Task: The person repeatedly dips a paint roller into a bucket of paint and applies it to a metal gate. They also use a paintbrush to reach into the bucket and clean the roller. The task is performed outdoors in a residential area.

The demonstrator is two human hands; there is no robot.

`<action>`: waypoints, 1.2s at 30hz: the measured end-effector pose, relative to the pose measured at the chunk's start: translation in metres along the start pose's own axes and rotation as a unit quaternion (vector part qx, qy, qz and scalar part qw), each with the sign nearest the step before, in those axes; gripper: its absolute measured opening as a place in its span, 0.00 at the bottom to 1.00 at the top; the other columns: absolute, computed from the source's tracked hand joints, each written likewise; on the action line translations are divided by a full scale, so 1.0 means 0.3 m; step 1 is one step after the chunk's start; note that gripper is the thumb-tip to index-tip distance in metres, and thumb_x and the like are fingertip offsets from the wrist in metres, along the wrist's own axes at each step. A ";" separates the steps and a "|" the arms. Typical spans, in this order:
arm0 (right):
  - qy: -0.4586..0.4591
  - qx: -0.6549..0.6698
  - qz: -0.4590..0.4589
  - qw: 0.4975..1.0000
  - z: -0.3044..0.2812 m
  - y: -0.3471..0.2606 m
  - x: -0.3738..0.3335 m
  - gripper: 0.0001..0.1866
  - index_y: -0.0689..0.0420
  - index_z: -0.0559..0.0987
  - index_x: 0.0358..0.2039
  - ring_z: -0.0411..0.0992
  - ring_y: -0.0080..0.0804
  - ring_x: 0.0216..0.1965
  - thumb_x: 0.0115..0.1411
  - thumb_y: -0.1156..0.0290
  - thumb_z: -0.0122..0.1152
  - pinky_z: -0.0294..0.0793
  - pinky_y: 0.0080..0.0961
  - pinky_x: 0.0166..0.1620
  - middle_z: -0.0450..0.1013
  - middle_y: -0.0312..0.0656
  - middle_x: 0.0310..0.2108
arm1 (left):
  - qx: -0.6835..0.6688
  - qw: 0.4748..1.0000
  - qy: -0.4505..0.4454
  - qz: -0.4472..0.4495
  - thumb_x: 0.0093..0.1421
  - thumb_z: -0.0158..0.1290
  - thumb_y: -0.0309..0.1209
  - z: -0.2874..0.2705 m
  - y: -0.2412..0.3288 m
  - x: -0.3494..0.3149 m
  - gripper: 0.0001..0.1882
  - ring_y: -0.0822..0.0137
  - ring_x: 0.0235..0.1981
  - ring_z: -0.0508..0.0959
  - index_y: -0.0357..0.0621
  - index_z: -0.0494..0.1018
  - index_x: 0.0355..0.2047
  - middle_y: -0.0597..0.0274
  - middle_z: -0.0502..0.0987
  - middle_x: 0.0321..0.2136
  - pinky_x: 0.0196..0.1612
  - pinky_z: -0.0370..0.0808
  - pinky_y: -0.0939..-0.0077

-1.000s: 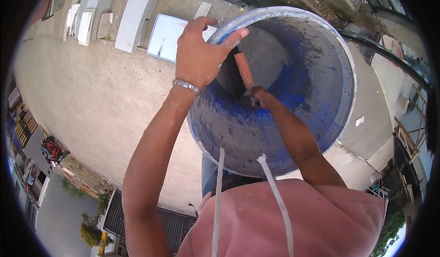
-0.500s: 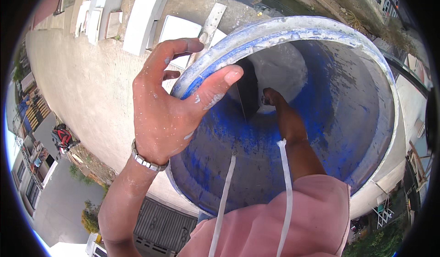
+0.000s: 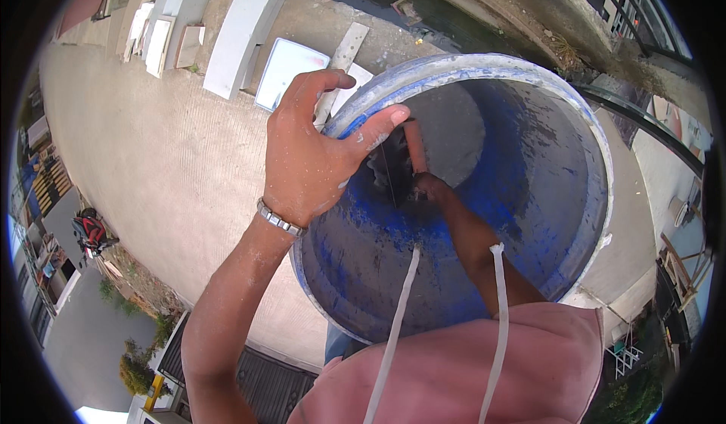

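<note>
Drum (image 3: 484,65), blue-stained, stands close before the person, its mouth facing up towards them and its long axis running down and away. Spread in a wide C, the left hand (image 3: 310,148) straddles the far left rim; how firmly it touches, I cannot tell. Deep inside, in shade, the right hand (image 3: 429,187) curls round the near end of an orange tool (image 3: 414,145), which points away, leaning slightly left.
</note>
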State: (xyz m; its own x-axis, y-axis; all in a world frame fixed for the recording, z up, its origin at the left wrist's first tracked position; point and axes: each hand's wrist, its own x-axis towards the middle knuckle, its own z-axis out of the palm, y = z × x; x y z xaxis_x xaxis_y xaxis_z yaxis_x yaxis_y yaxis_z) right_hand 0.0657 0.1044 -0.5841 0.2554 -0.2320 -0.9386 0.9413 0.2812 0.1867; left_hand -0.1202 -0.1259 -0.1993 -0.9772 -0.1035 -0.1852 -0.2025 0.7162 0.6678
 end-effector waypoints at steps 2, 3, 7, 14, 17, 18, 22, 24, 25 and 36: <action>-0.001 0.028 -0.022 0.999 -0.093 -0.027 0.149 0.07 0.55 0.67 0.33 0.62 0.29 0.16 0.69 0.74 0.40 0.65 0.30 0.19 0.64 0.39 0.21 | -0.003 1.000 -0.012 -0.026 0.48 0.71 0.56 -0.008 -0.010 0.001 0.36 0.56 0.41 0.81 0.37 0.77 0.43 0.52 0.79 0.41 0.44 0.77 0.62; 0.001 0.062 -0.043 0.997 -0.151 -0.037 0.229 0.07 0.55 0.67 0.33 0.62 0.29 0.16 0.69 0.74 0.40 0.65 0.31 0.19 0.64 0.39 0.21 | -0.008 0.999 -0.036 -0.029 0.48 0.71 0.57 -0.009 0.001 0.014 0.37 0.57 0.44 0.81 0.38 0.77 0.45 0.52 0.80 0.43 0.46 0.77 0.61; -0.016 0.145 -0.070 0.987 -0.206 -0.055 0.346 0.06 0.55 0.67 0.32 0.61 0.29 0.16 0.68 0.75 0.41 0.66 0.31 0.20 0.64 0.38 0.21 | -0.002 1.000 -0.030 0.004 0.48 0.70 0.58 -0.005 0.004 0.032 0.37 0.59 0.45 0.82 0.38 0.78 0.46 0.53 0.81 0.43 0.45 0.77 0.62; -0.025 0.080 0.029 0.996 0.150 0.071 -0.235 0.10 0.53 0.68 0.33 0.61 0.27 0.15 0.72 0.68 0.39 0.67 0.30 0.19 0.64 0.37 0.21 | 0.004 1.000 0.026 -0.014 0.45 0.71 0.60 0.001 -0.020 -0.022 0.40 0.52 0.39 0.82 0.33 0.77 0.40 0.47 0.79 0.39 0.41 0.79 0.61; -0.040 0.039 0.036 0.998 0.136 0.033 -0.321 0.10 0.54 0.68 0.33 0.60 0.25 0.15 0.71 0.70 0.39 0.66 0.28 0.18 0.63 0.36 0.20 | 0.017 1.000 0.000 -0.023 0.47 0.69 0.61 0.002 -0.007 -0.019 0.41 0.55 0.45 0.81 0.34 0.77 0.46 0.48 0.80 0.43 0.46 0.77 0.60; -0.018 0.025 0.029 0.999 0.142 0.030 -0.280 0.09 0.54 0.67 0.32 0.60 0.24 0.15 0.71 0.70 0.39 0.66 0.27 0.18 0.62 0.36 0.19 | 0.023 0.999 -0.019 -0.036 0.49 0.69 0.61 0.000 -0.007 -0.015 0.41 0.56 0.48 0.81 0.35 0.77 0.48 0.50 0.81 0.45 0.48 0.75 0.60; 0.030 -0.024 0.001 0.999 0.028 -0.005 -0.020 0.09 0.54 0.67 0.31 0.59 0.23 0.15 0.70 0.71 0.40 0.65 0.27 0.18 0.61 0.35 0.19 | 0.005 0.999 -0.020 -0.027 0.48 0.70 0.60 -0.008 0.000 0.007 0.41 0.56 0.49 0.81 0.37 0.77 0.49 0.51 0.81 0.45 0.49 0.75 0.62; 0.025 -0.032 -0.023 0.999 -0.089 -0.052 0.150 0.10 0.54 0.68 0.32 0.59 0.23 0.15 0.70 0.71 0.39 0.65 0.28 0.18 0.61 0.35 0.19 | 0.013 1.000 -0.009 -0.015 0.47 0.71 0.59 -0.012 -0.016 0.003 0.41 0.56 0.48 0.81 0.37 0.77 0.48 0.51 0.82 0.45 0.48 0.75 0.64; 0.031 -0.016 -0.038 0.999 -0.164 -0.063 0.240 0.10 0.54 0.68 0.32 0.59 0.24 0.15 0.70 0.71 0.39 0.65 0.28 0.18 0.61 0.35 0.19 | 0.010 1.000 -0.011 0.005 0.47 0.71 0.59 -0.002 -0.029 0.013 0.41 0.57 0.48 0.81 0.37 0.77 0.48 0.50 0.82 0.45 0.48 0.76 0.64; 0.040 0.147 0.058 0.987 0.197 0.116 -0.124 0.09 0.55 0.70 0.31 0.62 0.29 0.15 0.68 0.75 0.42 0.67 0.32 0.19 0.64 0.36 0.20 | 0.034 0.999 0.023 -0.015 0.47 0.69 0.62 0.007 -0.029 -0.029 0.42 0.53 0.48 0.81 0.35 0.78 0.46 0.45 0.80 0.44 0.50 0.78 0.61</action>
State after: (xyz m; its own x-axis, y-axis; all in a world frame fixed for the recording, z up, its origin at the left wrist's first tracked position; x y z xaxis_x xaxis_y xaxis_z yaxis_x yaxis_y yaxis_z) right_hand 0.1019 0.0679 -0.5256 0.3580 -0.1357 -0.9238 0.9331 0.0163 0.3592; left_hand -0.1098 -0.1298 -0.2051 -0.9730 -0.1566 -0.1698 -0.2286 0.7579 0.6110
